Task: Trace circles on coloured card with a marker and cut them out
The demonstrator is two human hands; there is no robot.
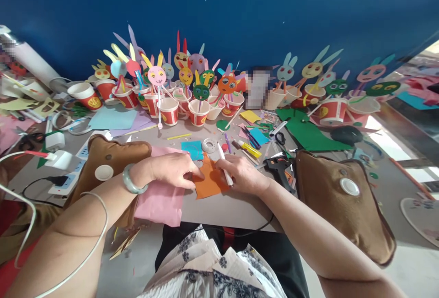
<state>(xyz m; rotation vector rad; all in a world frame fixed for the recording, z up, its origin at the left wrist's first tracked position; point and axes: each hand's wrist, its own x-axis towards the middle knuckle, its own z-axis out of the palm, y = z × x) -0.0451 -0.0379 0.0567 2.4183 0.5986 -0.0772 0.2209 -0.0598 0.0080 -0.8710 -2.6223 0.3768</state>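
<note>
We have the orange paper sheet (210,186) lying flat on the grey table (245,213) in front of us, partly under our left hand (173,170), whose thumb and forefinger stand apart at its left edge. Our right hand (244,173) has its fingers closed around a white pen (221,154), slanted over the sheet's right side; we cannot tell whether its tip touches. Behind, paper rabbit faces (157,76) with ears and drawn features stand in red-and-white paper cups (169,112), and these look finished. The orange sheet seems at an early stage: we see no cut-out shape on it, and any markings are hidden or too small to make out.
</note>
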